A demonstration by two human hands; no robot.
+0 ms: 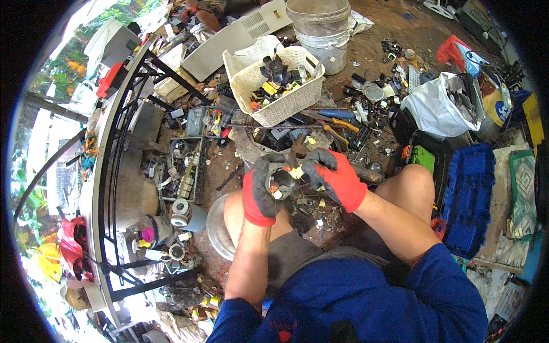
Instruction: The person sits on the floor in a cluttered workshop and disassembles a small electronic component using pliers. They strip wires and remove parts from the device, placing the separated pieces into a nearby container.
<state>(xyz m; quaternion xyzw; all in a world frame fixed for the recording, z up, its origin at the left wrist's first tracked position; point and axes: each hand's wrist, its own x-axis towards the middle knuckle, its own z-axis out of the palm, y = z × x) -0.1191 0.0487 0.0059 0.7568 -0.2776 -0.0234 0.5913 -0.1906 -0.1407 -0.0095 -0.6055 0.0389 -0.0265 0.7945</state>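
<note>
At far left, a black metal frame [154, 284] stands near a crate [201, 168] of small parts [186, 182]. The left hand [260, 190], gloved in red and grey, has its fingers clamped on the round hollow part [281, 178] — held between both hands, on the near side of a loaded cream basket [291, 108]. A yellow-white fragment [297, 171] sits at the part's right edge. The right hand [337, 178], likewise gloved, has fingers curled beside the fragment — whether they grip it cannot be determined. Farther right, a white bag [428, 111] stands near a blue panel [469, 197]

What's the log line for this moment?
left hand: holds hollow round part; right hand: close beside it; ahead: filled cream basket
</note>
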